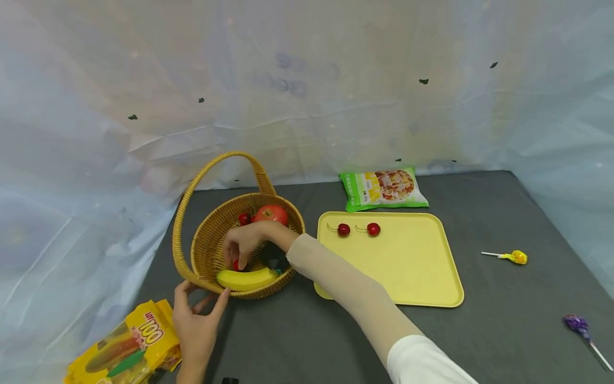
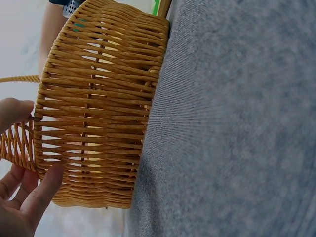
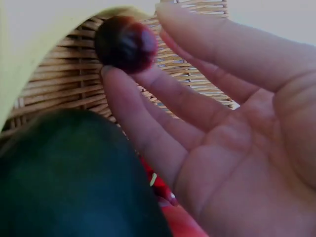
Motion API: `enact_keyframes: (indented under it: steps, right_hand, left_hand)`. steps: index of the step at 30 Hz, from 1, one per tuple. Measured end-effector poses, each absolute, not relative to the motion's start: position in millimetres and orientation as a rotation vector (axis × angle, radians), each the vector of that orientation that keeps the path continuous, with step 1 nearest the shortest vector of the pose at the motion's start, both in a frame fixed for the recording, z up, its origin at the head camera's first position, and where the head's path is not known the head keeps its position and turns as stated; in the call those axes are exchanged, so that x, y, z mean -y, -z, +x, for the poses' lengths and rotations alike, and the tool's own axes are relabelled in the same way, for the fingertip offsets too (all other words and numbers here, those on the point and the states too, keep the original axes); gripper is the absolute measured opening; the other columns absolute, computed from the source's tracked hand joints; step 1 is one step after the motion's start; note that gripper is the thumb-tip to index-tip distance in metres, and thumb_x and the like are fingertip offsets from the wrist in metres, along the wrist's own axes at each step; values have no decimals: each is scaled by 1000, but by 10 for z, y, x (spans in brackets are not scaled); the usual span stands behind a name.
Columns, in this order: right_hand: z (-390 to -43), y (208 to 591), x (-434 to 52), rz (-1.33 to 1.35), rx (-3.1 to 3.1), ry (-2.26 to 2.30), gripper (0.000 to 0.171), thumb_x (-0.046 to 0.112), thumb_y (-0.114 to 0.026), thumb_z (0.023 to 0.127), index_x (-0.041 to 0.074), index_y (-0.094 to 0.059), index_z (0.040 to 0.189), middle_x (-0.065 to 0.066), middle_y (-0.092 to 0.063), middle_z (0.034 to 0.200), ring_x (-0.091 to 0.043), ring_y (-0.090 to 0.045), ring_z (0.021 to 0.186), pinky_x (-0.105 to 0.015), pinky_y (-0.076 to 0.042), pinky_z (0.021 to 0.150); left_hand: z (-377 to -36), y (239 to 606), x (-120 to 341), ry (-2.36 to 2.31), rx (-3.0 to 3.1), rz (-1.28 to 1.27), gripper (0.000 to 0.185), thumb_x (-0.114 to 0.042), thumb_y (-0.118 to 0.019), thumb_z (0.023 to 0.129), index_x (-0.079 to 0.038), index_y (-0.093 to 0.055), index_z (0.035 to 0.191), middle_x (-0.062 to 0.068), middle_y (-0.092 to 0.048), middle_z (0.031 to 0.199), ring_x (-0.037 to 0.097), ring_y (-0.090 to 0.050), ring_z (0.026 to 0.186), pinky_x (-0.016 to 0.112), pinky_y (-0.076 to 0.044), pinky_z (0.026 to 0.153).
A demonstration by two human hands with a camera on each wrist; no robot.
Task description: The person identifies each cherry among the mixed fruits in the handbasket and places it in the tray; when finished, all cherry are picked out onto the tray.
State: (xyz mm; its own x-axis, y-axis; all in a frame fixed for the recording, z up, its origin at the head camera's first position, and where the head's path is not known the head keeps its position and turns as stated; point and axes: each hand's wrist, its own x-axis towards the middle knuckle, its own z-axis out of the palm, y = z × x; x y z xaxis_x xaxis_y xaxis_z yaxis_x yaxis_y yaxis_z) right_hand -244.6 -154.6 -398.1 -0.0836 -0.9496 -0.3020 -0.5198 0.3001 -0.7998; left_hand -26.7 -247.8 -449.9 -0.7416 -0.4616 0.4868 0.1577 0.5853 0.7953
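A wicker basket [image 1: 206,240] with a tall handle stands at the left of the table. My left hand [image 1: 199,325] grips its near rim at the foot of the handle, thumb and fingers on either side in the left wrist view. Inside the basket, my right hand [image 1: 247,242] pinches a dark red cherry [image 3: 126,44] by the fingertips. Close to that hand lie a yellow banana [image 1: 247,279] and a dark green rounded fruit [image 3: 74,173]. A red round fruit [image 1: 272,214] and another cherry [image 1: 244,219] sit at the back of the basket.
A yellow tray [image 1: 408,266] holds two cherries [image 1: 343,230] with stems. Behind it lies a green-and-white food bag [image 1: 384,188]. Yellow [image 1: 517,257] and purple lollipops [image 1: 577,324] are at the right. A yellow snack pack [image 1: 129,346] lies beside my left hand.
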Motion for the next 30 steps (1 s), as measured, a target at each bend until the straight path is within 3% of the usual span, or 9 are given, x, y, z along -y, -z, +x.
enact_keyframes:
  steps: [6,10,15,20,24,26,30]
  right_hand:
    - [-2465,3959,1492,-1389,-1680,694,24,-4,-73,87,0,-72,111,-4,-68,105,-12,-60,94,-19,-55,80]
    - [-2533,3771,1247,-1466,-1600,862,25,-4,-70,89,-1,-68,114,-14,-67,111,-18,-62,96,-25,-57,81]
    - [-2643,3535,595,-1520,-1578,1115,24,-2,-70,91,-4,-66,115,-16,-64,114,-26,-64,92,-34,-58,79]
    - [-2677,3583,-210,-1440,-1652,1429,20,0,-61,98,-7,-66,116,-21,-61,118,-33,-65,96,-50,-59,81]
    - [-2600,3758,-844,-1188,-1885,1547,29,5,-66,96,-5,-65,123,-23,-62,122,-27,-65,105,-41,-59,89]
    - [-2542,3856,-1150,-1044,-1997,1536,35,7,-70,94,-5,-63,125,-20,-64,121,-24,-65,106,-34,-58,88]
    - [-2440,4038,-1689,-871,-2172,1503,34,5,-72,91,-8,-64,122,-20,-66,117,-26,-67,100,-33,-59,79]
  left_hand:
    - [-264,4513,2473,1153,2137,249,63,12,-84,71,8,-54,126,9,-54,112,4,-54,103,7,-54,75]
    - [-257,4490,2468,1174,2126,226,62,11,-84,73,8,-53,127,11,-54,112,8,-54,105,8,-54,76]
    - [-251,4493,2503,1166,2126,210,61,9,-83,75,9,-52,128,13,-55,113,8,-55,106,12,-56,76]
    - [-240,4511,2543,1158,2117,219,61,11,-82,74,10,-52,127,15,-55,113,9,-56,106,11,-56,76]
    - [-229,4499,2556,1168,2111,212,61,13,-82,74,11,-51,127,20,-55,113,13,-57,106,11,-56,76]
    - [-231,4486,2560,1177,2112,204,61,13,-82,74,12,-51,127,21,-54,113,15,-57,106,12,-56,77]
    - [-236,4483,2555,1172,2113,210,60,12,-82,75,12,-51,126,18,-55,113,13,-57,106,11,-56,77]
